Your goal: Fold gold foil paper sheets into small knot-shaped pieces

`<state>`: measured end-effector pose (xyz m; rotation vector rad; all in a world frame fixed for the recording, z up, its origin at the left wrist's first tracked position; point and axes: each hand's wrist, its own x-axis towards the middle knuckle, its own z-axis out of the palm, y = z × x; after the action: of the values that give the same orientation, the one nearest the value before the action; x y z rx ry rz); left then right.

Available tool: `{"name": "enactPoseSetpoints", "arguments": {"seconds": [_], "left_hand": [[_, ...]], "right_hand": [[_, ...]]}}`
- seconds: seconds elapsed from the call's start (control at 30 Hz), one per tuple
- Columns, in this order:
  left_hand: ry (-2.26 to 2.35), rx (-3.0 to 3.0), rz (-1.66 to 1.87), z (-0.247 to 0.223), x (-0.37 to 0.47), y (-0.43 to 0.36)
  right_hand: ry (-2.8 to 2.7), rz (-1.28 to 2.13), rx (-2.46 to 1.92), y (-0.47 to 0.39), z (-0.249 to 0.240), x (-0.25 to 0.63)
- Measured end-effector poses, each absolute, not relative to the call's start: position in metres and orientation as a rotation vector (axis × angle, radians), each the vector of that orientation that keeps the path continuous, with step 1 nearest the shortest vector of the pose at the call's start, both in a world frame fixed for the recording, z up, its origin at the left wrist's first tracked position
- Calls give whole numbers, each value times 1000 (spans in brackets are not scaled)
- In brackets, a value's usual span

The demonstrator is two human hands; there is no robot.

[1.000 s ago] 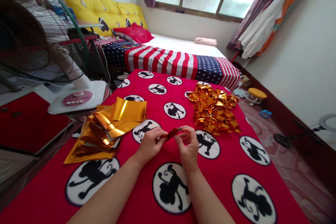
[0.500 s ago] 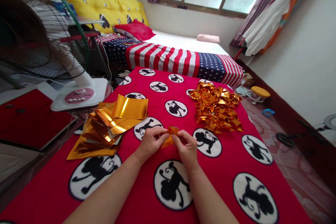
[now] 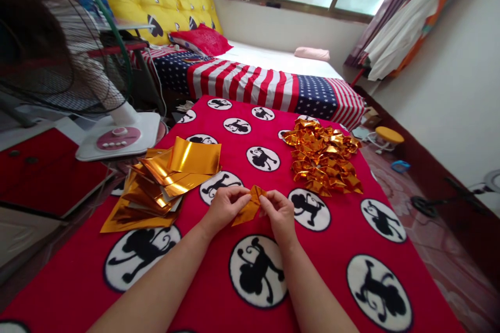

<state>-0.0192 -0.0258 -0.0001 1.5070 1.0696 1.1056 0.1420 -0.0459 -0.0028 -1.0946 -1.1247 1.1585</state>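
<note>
Between my two hands is a small piece of gold foil paper (image 3: 247,211), partly folded, with a pointed top and a slanted lower corner. My left hand (image 3: 225,209) pinches its left side between thumb and fingers. On the right edge, my right hand (image 3: 279,213) pinches it the same way. A loose stack of flat gold foil sheets (image 3: 195,157) lies to the left of my left hand. Off to the right and farther back sits a heap of folded gold foil pieces (image 3: 322,158).
A red cloth with monkey prints (image 3: 312,281) covers the surface under my hands. At the left stands a fan (image 3: 119,135) beside a dark red panel (image 3: 50,171). Behind is a bed (image 3: 250,83); a yellow stool (image 3: 388,135) stands on the floor at right.
The foil piece shows more of its surface now, its lower corner reaching farther down and left. Both hands stay nearly in place, still pinching it. The view has shifted slightly.
</note>
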Motion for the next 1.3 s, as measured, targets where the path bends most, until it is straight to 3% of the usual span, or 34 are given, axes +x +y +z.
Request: {"name": "enactPoseSetpoints", "arguments": {"seconds": [0.87, 1.3], "left_hand": [[983, 1551, 1108, -2, -17, -27], [989, 1721, 1453, 4, -17, -26]], "right_hand": [[-992, 1210, -1028, -41, -7, 143], [-1216, 1190, -823, -47, 1, 146]]}}
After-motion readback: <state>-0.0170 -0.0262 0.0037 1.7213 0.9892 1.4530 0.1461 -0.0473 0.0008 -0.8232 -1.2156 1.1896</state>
